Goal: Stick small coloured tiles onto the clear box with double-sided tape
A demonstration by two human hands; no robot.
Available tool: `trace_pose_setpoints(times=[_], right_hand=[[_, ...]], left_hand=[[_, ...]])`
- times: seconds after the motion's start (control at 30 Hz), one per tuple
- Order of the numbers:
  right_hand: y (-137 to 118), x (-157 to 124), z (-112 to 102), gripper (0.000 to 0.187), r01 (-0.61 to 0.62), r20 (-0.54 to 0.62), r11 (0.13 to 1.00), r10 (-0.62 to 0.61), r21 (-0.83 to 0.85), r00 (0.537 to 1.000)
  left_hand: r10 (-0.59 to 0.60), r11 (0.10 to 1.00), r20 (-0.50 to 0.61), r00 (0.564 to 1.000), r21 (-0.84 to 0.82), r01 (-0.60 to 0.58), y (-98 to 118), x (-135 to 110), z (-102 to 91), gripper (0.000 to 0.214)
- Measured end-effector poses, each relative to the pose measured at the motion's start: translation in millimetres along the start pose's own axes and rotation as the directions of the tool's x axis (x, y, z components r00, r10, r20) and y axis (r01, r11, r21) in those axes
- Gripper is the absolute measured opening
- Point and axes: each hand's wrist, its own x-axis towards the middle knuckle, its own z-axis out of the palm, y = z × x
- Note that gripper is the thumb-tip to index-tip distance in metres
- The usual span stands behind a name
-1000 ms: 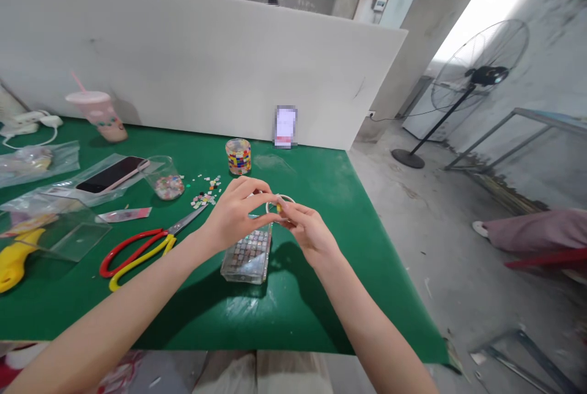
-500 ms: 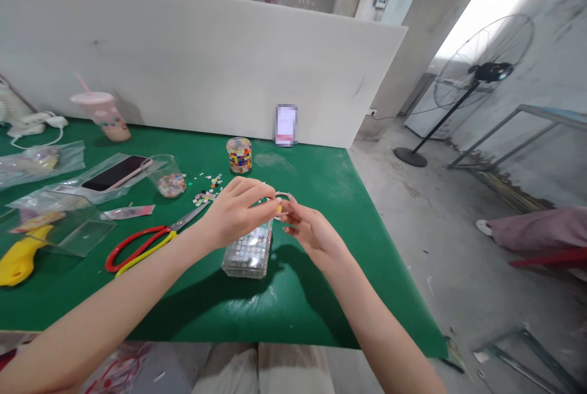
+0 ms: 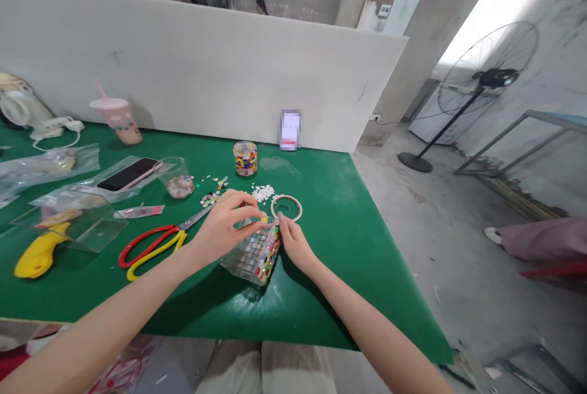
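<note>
A clear box [image 3: 247,256] with small mosaic tiles on its walls sits tilted on the green table, its colourful right side showing. My left hand [image 3: 233,221] is over the box's far end, thumb and fingers pinching a small yellow piece [image 3: 265,218]; what exactly it is, I cannot make out. At the far right corner, my right hand [image 3: 296,244] grips the box with its thumb on top; the other fingers are mostly hidden. Just beyond it lies a white tape roll [image 3: 300,209], flat on the table. White loose tiles [image 3: 263,192] are scattered behind the hands.
Red-and-yellow scissors [image 3: 153,247], a yellow-handled tool [image 3: 43,252] and a clear cup of tiles [image 3: 180,185] lie left. Behind stand a mosaic-covered cup [image 3: 245,158] and a phone [image 3: 290,131] against the white board [image 3: 206,70]. A pink drink cup [image 3: 120,122] is back left.
The box has been tilted so its colourful side shows. My right hand has come down from beside the yellow piece to the box's corner. The tape roll and white tiles are now more exposed.
</note>
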Motion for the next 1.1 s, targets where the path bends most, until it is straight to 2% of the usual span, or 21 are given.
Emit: trace_pose_setpoints(times=[0.17, 0.33, 0.5, 0.73, 0.87, 1.1], right_hand=[[-39, -10, 1, 0.045, 0.051, 0.039, 0.994, -0.047, -0.098, 0.998], [-66, -1, -7, 0.044, 0.048, 0.203, 0.987, -0.016, -0.152, 0.979], [-62, 18, -11, 0.048, -0.009, 0.297, 0.987, 0.057, -0.161, 0.953], [-46, 31, -4, 0.054, -0.069, 0.287, 0.991, 0.1, -0.117, 0.953], [-43, 34, 1, 0.053, -0.07, 0.261, 0.99, 0.099, -0.12, 0.96], [-42, 33, 7, 0.048, -0.09, 0.292, 0.985, 0.131, -0.149, 0.947]], left_hand=[[0.011, 1.0, -0.03, 0.999, -0.008, -0.011, 0, -7, -5.3, 0.013], [-0.004, 1.0, -0.11, 0.994, 0.001, 0.005, -5, -16, -8.6, 0.006], [-0.08, 0.997, -0.125, 0.989, -0.026, 0.078, -8, -25, 0.9, 0.01], [-0.183, 0.983, -0.127, 0.975, -0.041, 0.18, -11, -31, 21.3, 0.015], [-0.217, 0.976, -0.127, 0.968, -0.033, 0.215, -18, -37, 26.3, 0.014], [-0.284, 0.959, -0.14, 0.949, -0.037, 0.281, -21, -49, 29.6, 0.01]])
